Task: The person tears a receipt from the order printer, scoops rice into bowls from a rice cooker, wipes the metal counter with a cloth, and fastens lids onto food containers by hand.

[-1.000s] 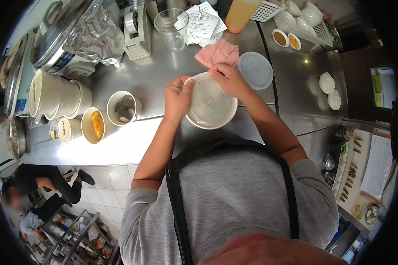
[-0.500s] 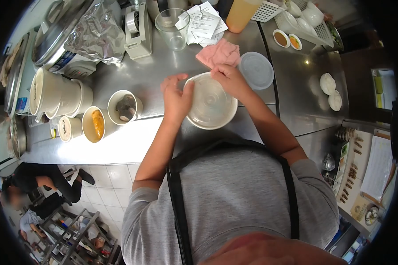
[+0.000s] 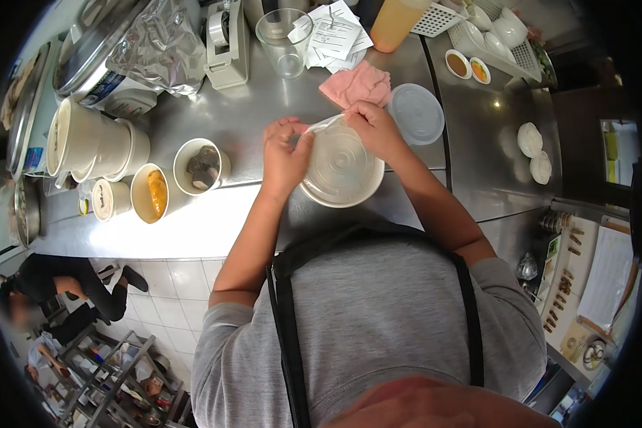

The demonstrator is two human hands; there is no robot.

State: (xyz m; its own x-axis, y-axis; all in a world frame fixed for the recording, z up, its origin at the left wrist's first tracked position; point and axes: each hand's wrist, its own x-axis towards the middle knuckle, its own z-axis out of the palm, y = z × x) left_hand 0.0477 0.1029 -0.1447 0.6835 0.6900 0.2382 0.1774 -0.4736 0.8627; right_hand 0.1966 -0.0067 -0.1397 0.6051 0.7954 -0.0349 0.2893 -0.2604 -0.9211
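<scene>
A round white bowl (image 3: 360, 192) stands on the steel counter, its top covered by a translucent lid or film (image 3: 340, 158). A thin whitish strip of film (image 3: 326, 124) runs between my two hands along the bowl's far rim. My left hand (image 3: 285, 153) pinches one end at the rim's left side, thumb towards the bowl. At the far right of the rim, my right hand (image 3: 372, 128) pinches the other end. Beyond it lie a pink cloth (image 3: 357, 84) and a loose translucent lid (image 3: 416, 114).
To the left are a cup with dark pieces (image 3: 202, 167), a cup with orange food (image 3: 151, 193) and several stacked tubs (image 3: 75, 139). Behind stand a tape dispenser (image 3: 227, 57), a clear cup (image 3: 285, 46) and papers (image 3: 335, 32). Another person (image 3: 71, 289) is at lower left.
The fingers of my left hand, looser half a second ago, have closed at the rim. The strip between my hands shows more clearly, raised at the far edge. The view has shifted slightly.
</scene>
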